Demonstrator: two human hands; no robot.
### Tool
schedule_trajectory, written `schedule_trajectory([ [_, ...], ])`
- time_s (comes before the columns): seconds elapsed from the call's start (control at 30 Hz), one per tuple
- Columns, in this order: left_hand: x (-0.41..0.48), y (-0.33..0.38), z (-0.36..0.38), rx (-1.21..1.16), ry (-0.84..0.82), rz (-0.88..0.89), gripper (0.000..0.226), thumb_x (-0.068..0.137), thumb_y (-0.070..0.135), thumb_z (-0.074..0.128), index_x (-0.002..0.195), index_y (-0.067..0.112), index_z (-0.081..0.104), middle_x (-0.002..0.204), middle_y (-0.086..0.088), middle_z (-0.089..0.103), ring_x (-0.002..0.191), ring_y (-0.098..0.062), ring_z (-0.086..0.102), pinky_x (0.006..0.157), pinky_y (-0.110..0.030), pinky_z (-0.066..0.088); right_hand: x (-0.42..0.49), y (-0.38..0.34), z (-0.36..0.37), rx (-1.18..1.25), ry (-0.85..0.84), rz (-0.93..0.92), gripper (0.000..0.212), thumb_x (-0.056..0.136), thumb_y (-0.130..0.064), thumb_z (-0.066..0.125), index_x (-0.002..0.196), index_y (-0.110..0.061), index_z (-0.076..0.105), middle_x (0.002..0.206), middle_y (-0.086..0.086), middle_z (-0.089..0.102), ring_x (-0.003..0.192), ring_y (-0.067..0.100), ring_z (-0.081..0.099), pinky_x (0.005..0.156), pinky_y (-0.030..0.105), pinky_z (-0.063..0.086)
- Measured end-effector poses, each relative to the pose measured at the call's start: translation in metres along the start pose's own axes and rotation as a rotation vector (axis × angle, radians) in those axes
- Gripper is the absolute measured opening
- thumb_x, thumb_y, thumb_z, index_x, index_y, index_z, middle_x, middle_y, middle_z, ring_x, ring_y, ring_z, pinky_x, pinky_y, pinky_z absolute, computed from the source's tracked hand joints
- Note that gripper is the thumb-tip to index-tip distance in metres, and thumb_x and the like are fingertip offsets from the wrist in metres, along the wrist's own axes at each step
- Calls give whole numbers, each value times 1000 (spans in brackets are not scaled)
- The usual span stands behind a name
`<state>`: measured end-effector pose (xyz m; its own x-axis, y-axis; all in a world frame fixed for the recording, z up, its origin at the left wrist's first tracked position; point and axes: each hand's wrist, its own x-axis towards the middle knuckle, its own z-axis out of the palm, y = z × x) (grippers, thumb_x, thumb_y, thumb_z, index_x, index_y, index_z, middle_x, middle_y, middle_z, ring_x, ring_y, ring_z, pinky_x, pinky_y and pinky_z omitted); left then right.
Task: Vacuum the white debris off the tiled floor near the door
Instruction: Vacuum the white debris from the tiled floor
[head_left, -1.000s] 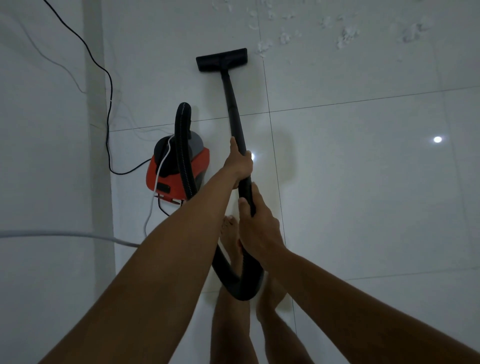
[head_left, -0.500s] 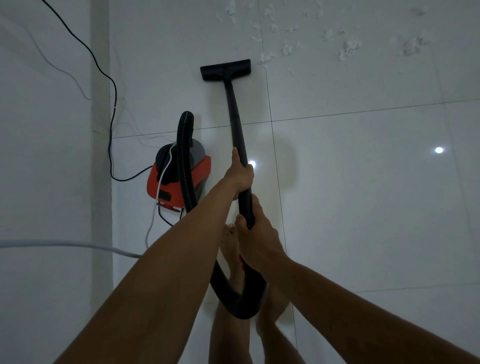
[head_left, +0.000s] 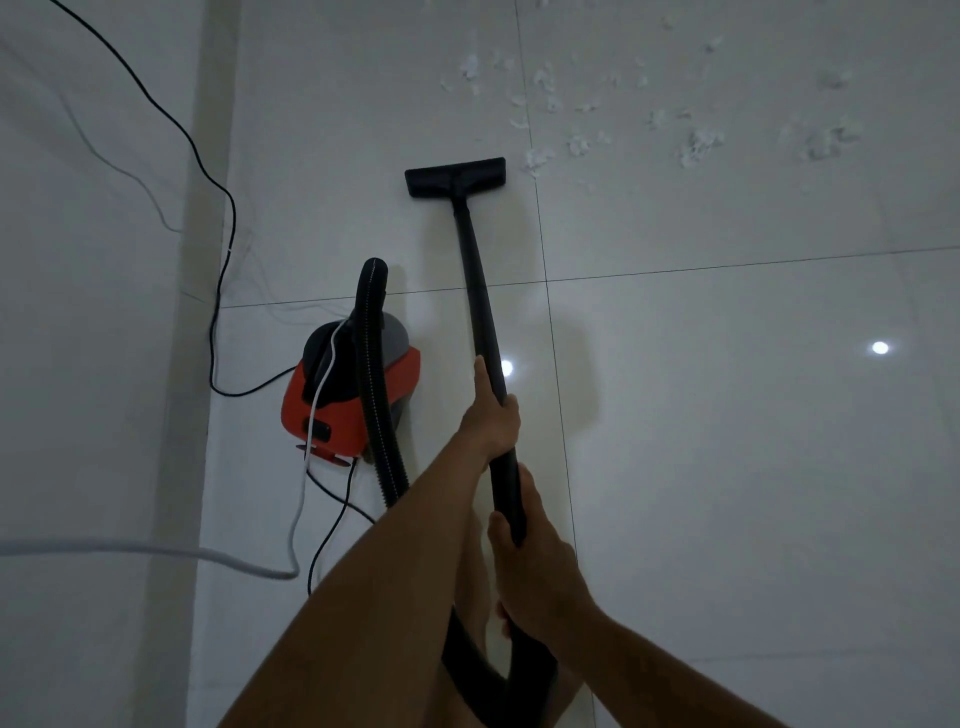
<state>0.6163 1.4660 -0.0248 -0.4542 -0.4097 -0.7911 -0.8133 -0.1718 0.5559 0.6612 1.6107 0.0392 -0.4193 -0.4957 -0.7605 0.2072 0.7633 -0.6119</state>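
Note:
I hold a black vacuum wand (head_left: 480, 301) with both hands. My left hand (head_left: 492, 415) grips the wand higher up, thumb along the tube. My right hand (head_left: 535, 566) grips it lower, near the hose bend. The flat black floor nozzle (head_left: 455, 176) rests on the pale tiled floor (head_left: 727, 415). White debris (head_left: 540, 158) lies scattered just right of and beyond the nozzle, with more clumps (head_left: 701, 145) further right. The red and black vacuum body (head_left: 348, 400) sits left of the wand, its ribbed hose (head_left: 376, 364) arching over it.
A black power cord (head_left: 218, 218) runs along the wall on the left and down to the vacuum. A white cable (head_left: 306, 467) drapes over the vacuum body and trails across the floor at lower left. The white wall (head_left: 93, 364) fills the left side.
The view has tilted so the nozzle and debris sit lower in frame and more debris shows. Both hands keep the same grip on the wand.

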Motion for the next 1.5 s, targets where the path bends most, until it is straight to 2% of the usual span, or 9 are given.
schedule_trajectory([
  [0.2,5,9,-5,-14,6,7,71,110,26,33,156,37,-19,150,-13,43,75,-10,51,79,-31,44,7,-7,-6,56,-20,-6,63,108,-41,42,159,-51,7,86,-3,65,57,10,63,59,36,62],
  [0.3,10,15,-8,-23,4,0,72,110,25,34,156,37,-20,152,-13,41,75,-9,50,81,-31,44,10,-11,-13,57,-27,-43,61,110,-34,39,161,-47,9,84,-4,64,48,3,60,43,17,48],
  [0.37,14,22,-9,-23,-4,-3,72,110,24,34,156,36,-20,154,-13,39,74,-7,47,84,-30,43,13,-16,-19,60,-25,-66,59,111,-31,39,161,-46,11,81,-3,63,40,-2,56,40,13,43],
  [0.57,37,42,-19,-45,7,-10,72,110,26,34,156,37,-20,159,-12,33,90,-16,50,85,-32,44,42,-33,-29,57,-18,-15,62,110,-34,41,162,-46,9,81,0,65,45,3,55,41,15,44],
  [0.73,63,49,-32,-29,15,2,74,109,23,35,156,37,-20,155,-12,38,79,-14,52,85,-35,47,72,-42,-25,55,-26,11,61,110,-35,40,159,-51,8,86,2,69,51,11,61,43,21,50],
  [0.9,76,44,-32,-5,25,-1,74,108,24,35,156,38,-21,151,-13,42,77,-15,54,82,-35,47,85,-41,-19,32,-30,56,63,110,-37,40,160,-52,4,86,-8,63,58,16,67,43,22,51],
  [1.1,79,42,-37,-6,27,7,74,109,23,35,156,39,-20,157,-12,35,77,-12,50,84,-33,44,87,-39,-15,41,-35,63,63,110,-38,39,159,-53,2,84,8,68,49,14,61,42,23,50],
  [1.27,76,53,-42,0,19,3,75,108,23,35,155,39,-21,155,-14,37,77,-13,50,84,-33,44,87,-48,-22,42,-43,20,61,109,-36,38,158,-52,7,82,7,67,48,12,60,44,23,51],
  [1.5,84,57,-36,-12,27,-3,75,109,23,36,155,39,-21,158,-14,33,99,-23,53,90,-36,47,97,-46,-31,10,-48,10,61,109,-35,38,159,-51,7,83,4,68,51,9,61,49,25,53],
])
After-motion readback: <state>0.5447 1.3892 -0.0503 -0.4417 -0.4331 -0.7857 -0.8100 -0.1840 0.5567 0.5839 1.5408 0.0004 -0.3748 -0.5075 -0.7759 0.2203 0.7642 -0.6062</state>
